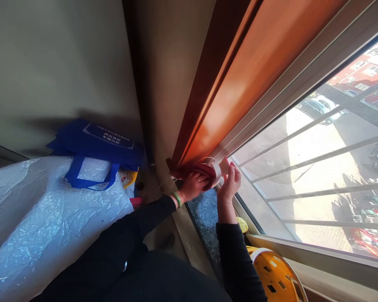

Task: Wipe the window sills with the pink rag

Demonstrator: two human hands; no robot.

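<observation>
Hands point(193, 184) point(231, 181) (both crowded) at window frame point(239, 138) corner, red cloth point(195, 171).

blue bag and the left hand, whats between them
In the head view, between the blue bag and the left hand stands the beige wall corner; a yellow packet pokes out beside the bag.

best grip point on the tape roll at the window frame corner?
Grip the tape roll across its flat faces, coming from the window side, where the right hand already is. Its frame side is blocked by the red cloth and the left hand pressed there. Only its pale outer edge shows, so this is a judgement.
</observation>
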